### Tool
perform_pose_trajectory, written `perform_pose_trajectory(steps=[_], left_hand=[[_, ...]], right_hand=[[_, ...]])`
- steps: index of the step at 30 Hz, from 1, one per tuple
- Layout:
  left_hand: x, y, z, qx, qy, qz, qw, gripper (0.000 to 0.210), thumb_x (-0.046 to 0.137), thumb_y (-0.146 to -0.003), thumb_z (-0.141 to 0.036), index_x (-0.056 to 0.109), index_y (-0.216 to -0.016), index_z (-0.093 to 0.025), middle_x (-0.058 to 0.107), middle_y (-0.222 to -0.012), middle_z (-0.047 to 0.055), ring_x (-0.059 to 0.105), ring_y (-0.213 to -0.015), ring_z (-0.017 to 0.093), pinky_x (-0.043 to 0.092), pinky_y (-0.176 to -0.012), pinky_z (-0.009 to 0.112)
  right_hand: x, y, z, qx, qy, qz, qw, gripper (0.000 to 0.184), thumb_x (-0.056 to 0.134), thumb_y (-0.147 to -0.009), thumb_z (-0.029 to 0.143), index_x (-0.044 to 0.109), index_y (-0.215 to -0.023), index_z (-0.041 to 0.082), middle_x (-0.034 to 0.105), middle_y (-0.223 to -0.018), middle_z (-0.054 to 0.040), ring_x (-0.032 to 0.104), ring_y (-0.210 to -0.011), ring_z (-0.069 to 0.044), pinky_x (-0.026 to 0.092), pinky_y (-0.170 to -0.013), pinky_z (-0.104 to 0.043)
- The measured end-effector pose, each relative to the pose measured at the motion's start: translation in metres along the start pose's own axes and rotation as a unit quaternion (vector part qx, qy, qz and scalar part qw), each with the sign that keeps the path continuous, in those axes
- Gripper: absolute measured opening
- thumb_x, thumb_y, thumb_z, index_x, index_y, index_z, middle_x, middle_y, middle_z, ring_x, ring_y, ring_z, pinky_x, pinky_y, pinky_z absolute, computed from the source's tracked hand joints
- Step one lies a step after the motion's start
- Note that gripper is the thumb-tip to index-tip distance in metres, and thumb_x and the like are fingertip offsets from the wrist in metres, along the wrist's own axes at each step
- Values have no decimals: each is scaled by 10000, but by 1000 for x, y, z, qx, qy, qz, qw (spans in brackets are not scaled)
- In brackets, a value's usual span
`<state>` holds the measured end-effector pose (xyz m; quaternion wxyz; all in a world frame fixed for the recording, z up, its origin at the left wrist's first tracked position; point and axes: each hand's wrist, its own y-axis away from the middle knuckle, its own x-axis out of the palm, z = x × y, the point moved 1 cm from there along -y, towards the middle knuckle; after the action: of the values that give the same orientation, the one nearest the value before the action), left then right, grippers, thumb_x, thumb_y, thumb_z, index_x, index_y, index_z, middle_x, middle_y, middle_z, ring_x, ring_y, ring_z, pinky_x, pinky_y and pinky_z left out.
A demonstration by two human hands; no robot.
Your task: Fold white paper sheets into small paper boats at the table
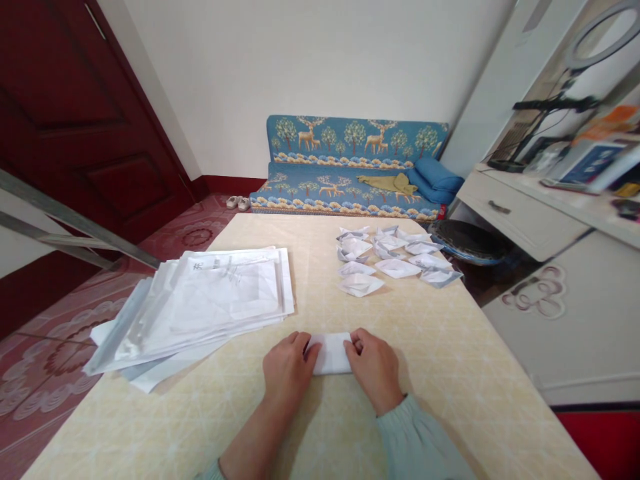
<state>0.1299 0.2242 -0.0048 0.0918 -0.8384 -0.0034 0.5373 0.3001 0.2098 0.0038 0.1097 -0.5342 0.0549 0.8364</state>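
A small folded sheet of white paper point(332, 355) lies on the table near its front middle, between my two hands. My left hand point(289, 365) grips its left edge, thumb on top and fingers curled at the far side. At the right edge, my right hand point(374, 363) pinches the paper in the same way. Beyond it, to the right, several folded paper boats point(361, 285) sit in loose rows. A thick stack of white paper sheets point(225, 293) lies to the left, partly in clear plastic sleeves.
The table has a pale yellow patterned cloth point(320, 433). Past its far edge stands a blue sofa point(345, 183) with a deer pattern. On the right is a white cabinet point(565, 313) holding books and a ring light point(575, 60). Metal bars point(75, 213) stand at the left.
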Motion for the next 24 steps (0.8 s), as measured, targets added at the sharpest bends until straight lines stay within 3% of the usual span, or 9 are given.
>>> perform_pose_trajectory(steps=[3,7,16,24], left_hand=[[-4,1,2,-8,-30,1,1000,213,527,-813,-400,592,-716,-222,608,-709,-4,540,-696,156,284,-593,247],[-4,1,5,-22,-28,8,999,251,447,-864,-387,612,-757,-229,623,-745,9,551,-732,159,301,-624,248],[-5,1,5,-53,-43,29,997,277,448,-855,-415,604,-732,-222,622,-714,17,542,-682,157,282,-591,251],[-5,2,4,-36,-51,24,998,326,385,-889,-386,622,-752,-210,640,-757,43,571,-740,182,314,-626,267]], right_hand=[[0,3,3,7,13,1,1000,67,562,-784,270,606,-824,238,669,-701,5,606,-666,-161,278,-541,-240],[1,6,5,33,26,-7,999,165,573,-785,293,559,-932,219,668,-702,-11,624,-683,-179,292,-545,-245],[3,8,0,21,2,-11,1000,94,581,-788,320,593,-731,246,651,-635,25,601,-627,-149,280,-530,-233],[6,10,1,13,-28,-34,999,141,540,-814,331,641,-767,244,680,-697,9,610,-668,-155,293,-539,-240]])
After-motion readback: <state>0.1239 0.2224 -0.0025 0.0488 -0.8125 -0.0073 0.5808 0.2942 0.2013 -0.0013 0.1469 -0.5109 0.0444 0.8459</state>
